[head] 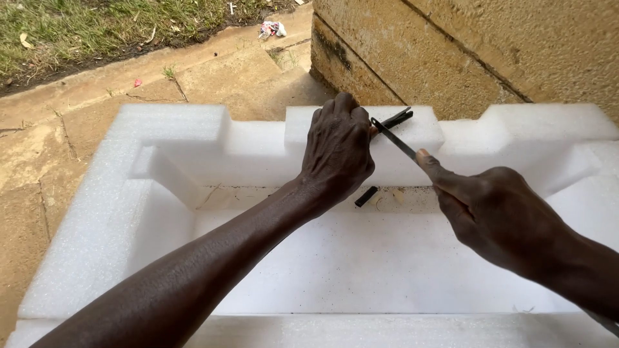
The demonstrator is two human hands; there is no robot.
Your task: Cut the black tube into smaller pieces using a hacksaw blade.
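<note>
- We see a thin dark blade (394, 140) slanting from the right hand (496, 212) up toward the left hand (338, 151); its far end meets a dark stick-like piece (394, 118) just beside the left knuckles.
- Our right grip is closed on the near end of the blade, with the forefinger laid along its back.
- Our left grip is curled into a fist, pressing down on the dark stick-like piece where it lies on the top edge of a white foam tray (116, 212); the piece juts out to the right of that fist.
- Just below the left grip and a little to its right, a short black offcut (366, 196) lies loose on the tray's inner ledge, apart from both hands, with pale scraps (393, 195) near it.
- The foam tray has notched, stepped walls and spreads wide beneath both forearms.
- Beyond the left grip a rough tan block wall (477, 51) rises close behind the tray.
- Far to the left of both grips lie a bare concrete path (213, 71) and a grass strip (97, 26), with a bit of crumpled litter (272, 28) by the wall's foot.
</note>
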